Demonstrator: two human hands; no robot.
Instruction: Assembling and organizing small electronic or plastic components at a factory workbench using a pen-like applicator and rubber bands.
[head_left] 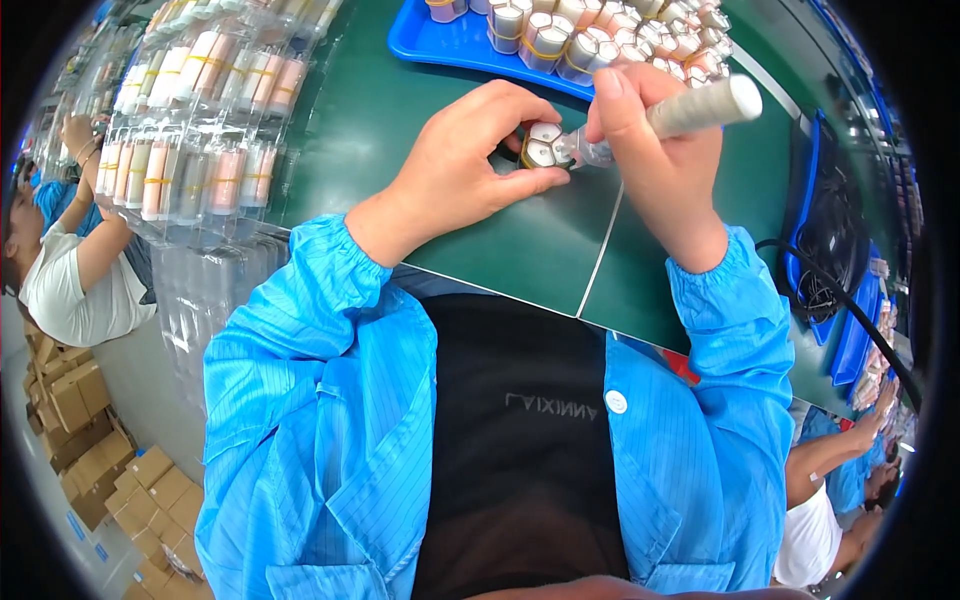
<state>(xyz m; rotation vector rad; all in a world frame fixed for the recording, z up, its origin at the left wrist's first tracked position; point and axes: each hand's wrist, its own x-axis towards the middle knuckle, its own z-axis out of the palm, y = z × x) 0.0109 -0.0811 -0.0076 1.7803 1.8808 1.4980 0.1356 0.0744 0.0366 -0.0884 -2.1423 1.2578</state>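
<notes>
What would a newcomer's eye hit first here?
Likely the pale cylinder in the right grip, above and right of centre, its clear end close against the white-topped bundle in the left grip. Next, the bright blue tray crowded with banded bundles at the top edge. Then the rows of yellow-banded tubes at upper left.

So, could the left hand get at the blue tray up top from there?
Probably yes: only green tabletop shows between the left hand and the blue tray's near edge, though the hand holds a white-topped bundle.
</notes>
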